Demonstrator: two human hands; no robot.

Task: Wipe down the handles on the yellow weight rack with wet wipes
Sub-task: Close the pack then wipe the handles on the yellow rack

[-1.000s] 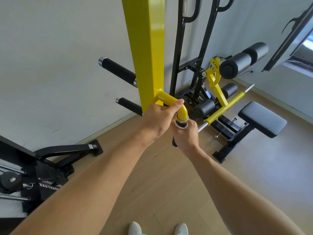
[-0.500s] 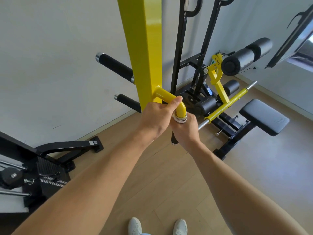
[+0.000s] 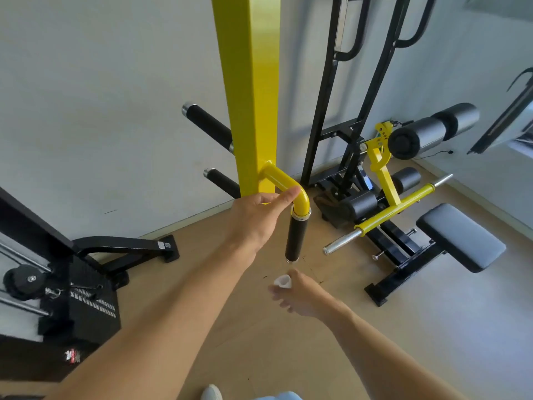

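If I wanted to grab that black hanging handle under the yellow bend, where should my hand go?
Wrap your hand around the middle of the black handle, coming from the front or right. It hangs upright as a round bar with open floor on that side, while the left hand already holds the yellow bend above it.

Both bare arms reach forward from the bottom of the view. The left arm goes up and to the right, and the left hand (image 3: 253, 219) is raised, with its back facing us. Its thumb sticks out to the right and its fingers curl away, out of sight. The right arm stretches up and to the left. The right hand (image 3: 300, 295) is lower, below the left one, a bit blurry, and it pinches a small white thing (image 3: 283, 282) at its fingertips.
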